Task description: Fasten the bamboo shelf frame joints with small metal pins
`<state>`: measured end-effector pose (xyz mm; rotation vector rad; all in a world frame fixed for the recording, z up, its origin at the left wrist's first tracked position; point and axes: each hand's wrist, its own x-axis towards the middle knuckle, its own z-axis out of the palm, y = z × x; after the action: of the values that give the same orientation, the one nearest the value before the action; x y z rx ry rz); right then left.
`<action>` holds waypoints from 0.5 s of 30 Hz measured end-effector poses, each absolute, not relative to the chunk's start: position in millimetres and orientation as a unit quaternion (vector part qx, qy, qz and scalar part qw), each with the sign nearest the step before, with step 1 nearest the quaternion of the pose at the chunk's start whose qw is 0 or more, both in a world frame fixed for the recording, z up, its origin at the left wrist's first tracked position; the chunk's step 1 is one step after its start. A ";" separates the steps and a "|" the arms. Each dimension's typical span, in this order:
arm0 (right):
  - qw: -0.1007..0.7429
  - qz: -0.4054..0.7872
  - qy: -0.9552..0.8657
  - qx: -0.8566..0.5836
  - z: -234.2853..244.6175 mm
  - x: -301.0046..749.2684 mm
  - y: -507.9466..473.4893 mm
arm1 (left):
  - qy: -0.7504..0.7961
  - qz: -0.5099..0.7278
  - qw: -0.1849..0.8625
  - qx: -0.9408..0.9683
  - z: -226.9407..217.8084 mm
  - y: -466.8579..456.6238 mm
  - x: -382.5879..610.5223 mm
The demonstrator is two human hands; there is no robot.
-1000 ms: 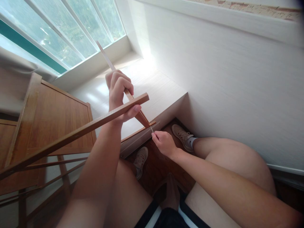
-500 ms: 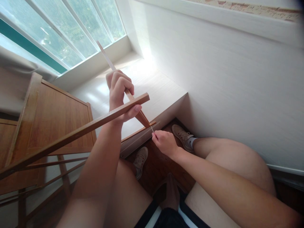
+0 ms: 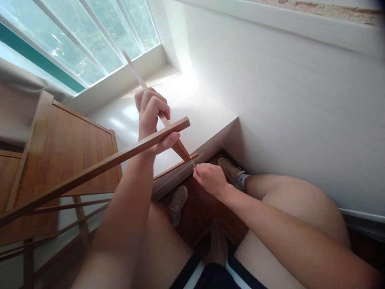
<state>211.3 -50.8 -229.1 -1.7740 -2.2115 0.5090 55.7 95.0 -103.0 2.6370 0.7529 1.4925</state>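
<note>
My left hand (image 3: 152, 118) is wrapped round two thin brown wooden strips. One long strip (image 3: 99, 166) runs from the lower left up to my thumb. The other strip (image 3: 136, 76) slants from near the window down to a pointed end (image 3: 183, 152) by the platform's edge. My right hand (image 3: 210, 178) is pinched on a thin pale pin-like piece (image 3: 193, 162) whose tip meets that pointed end. I sit with bare knees apart and tan shoes on the brown floor.
A white raised platform (image 3: 186, 108) runs under the window (image 3: 75, 36), with a white wall (image 3: 285, 92) on the right. A brown wooden panel (image 3: 66, 152) and frame rails (image 3: 60, 208) stand at the left. Brown floor (image 3: 201, 212) lies between my feet.
My right hand has crept slightly up toward the pointed end of the strip. The left hand and both strips have stayed nearly still.
</note>
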 end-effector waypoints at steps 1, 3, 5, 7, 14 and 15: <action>0.128 0.175 -0.762 -0.610 -228.6 211.5 -50.3 | 0.242 0.478 0.008 0.844 -103.0 95.1 55.9; 0.124 0.175 -0.763 -0.610 -228.0 211.6 -49.4 | 0.238 0.481 0.007 0.844 -103.0 95.1 56.5; 0.122 0.176 -0.762 -0.612 -227.8 211.7 -48.8 | 0.236 0.484 0.007 0.843 -102.8 94.7 57.4; 0.122 0.178 -0.759 -0.614 -228.0 211.7 -48.6 | 0.235 0.485 0.005 0.842 -102.2 93.9 58.2; 0.127 0.202 -0.744 -0.624 -228.0 210.8 -49.8 | 0.230 0.481 -0.007 0.846 -100.4 94.8 57.5; 0.131 0.208 -0.740 -0.625 -228.2 210.6 -49.7 | 0.229 0.480 -0.008 0.846 -100.4 95.1 57.4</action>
<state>210.6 -49.7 -228.2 -1.8166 -2.1506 0.6055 57.4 95.1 -100.4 2.6731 0.7246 1.5170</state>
